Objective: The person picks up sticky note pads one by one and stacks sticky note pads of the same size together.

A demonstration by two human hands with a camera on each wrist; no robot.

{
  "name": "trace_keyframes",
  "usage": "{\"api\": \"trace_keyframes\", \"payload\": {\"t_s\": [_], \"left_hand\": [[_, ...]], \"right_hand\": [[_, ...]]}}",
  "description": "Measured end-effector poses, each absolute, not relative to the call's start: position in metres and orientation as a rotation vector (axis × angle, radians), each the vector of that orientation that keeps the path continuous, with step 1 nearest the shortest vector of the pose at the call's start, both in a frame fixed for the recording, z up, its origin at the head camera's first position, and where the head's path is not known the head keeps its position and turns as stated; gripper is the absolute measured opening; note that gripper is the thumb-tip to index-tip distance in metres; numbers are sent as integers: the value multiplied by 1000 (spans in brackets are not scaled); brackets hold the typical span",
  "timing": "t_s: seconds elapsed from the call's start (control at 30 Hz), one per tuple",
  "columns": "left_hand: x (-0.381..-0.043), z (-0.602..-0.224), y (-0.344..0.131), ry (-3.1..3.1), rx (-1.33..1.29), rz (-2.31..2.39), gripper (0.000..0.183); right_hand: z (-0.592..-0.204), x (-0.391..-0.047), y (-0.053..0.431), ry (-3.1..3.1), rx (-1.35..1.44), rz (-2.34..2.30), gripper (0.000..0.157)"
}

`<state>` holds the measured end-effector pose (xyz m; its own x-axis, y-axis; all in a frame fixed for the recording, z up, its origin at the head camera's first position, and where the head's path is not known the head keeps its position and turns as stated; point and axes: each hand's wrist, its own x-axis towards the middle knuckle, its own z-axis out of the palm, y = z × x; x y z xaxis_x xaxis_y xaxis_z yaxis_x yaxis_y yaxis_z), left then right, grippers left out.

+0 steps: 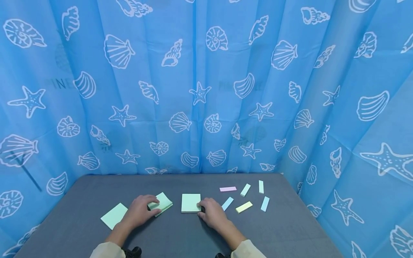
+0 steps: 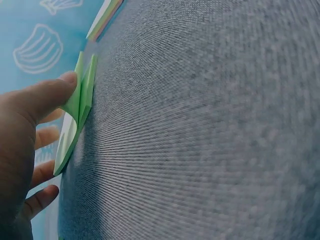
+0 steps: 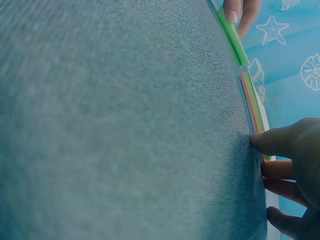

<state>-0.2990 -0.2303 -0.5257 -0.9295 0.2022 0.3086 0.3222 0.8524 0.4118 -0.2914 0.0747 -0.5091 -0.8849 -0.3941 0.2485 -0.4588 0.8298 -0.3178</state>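
My left hand (image 1: 140,211) pinches a light green sticky note pad (image 1: 164,203) between thumb and fingers. In the left wrist view this pad (image 2: 75,115) is bowed, and a second green layer stands slightly apart from it at one end. My right hand (image 1: 213,214) holds the right edge of a square sticky note stack (image 1: 190,203), thumb and forefinger at its near right corner. From the side, in the right wrist view, the stack (image 3: 254,107) shows layers of several colours with green near the top. Its far side is hidden there.
Another light green sticky note pad (image 1: 114,215) lies left of my left hand. To the right are several narrow sticky strips, among them a pink one (image 1: 228,189), a yellow one (image 1: 244,207) and a blue one (image 1: 265,204). A blue shell-patterned curtain (image 1: 200,143) borders the grey table (image 1: 180,238).
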Motion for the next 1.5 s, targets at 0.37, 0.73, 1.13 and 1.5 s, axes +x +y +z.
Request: {"api": "trace_keyframes", "payload": {"t_s": [0.37,0.73,1.13,1.5], "left_hand": [[-293,-527,-236,-2818,-293,-526,51],[-293,-527,-238,-2891,-83,-527,71],[-290,-527,-223,-2730,10,-811,57],[-287,-525,-215,-2484,83,-1346,33]], "right_hand": [[-509,-292,73,-2825,670,558,24],[-508,-289,74,-2820,667,579,24],[-508,-288,75,-2799,676,555,23],[-509,-290,75,-2811,667,567,23]]}}
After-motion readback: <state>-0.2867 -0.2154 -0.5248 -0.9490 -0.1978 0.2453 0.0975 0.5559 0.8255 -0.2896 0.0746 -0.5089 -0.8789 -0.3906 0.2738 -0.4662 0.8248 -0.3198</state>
